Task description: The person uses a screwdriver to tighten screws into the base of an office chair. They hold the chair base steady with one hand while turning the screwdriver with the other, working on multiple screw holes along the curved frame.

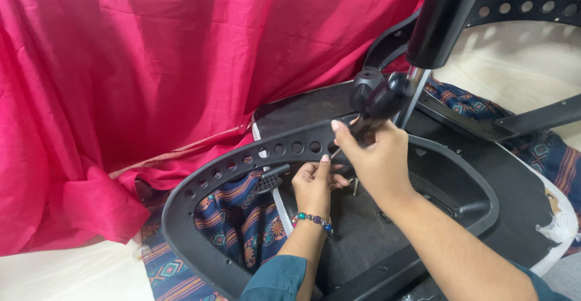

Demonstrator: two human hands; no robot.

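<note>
Just below the right grip (378,155), the left grip (315,183) has its fingertips pinched together over a small part I can't make out, close beside a short bolt (355,186) standing on the seat underside (363,228). The right grip is closed around a screwdriver handle (382,102). The handle rises up and away from it, and the thin shaft runs down and back toward the left grip, so the tool's long axis slants between the two hands. The tip sits at the holed armrest (242,158) bar, nearer the left grip than the right. Beyond the right grip stands the gas cylinder (445,16), tilted. Farther off and to the left hangs pink cloth (151,65).
</note>
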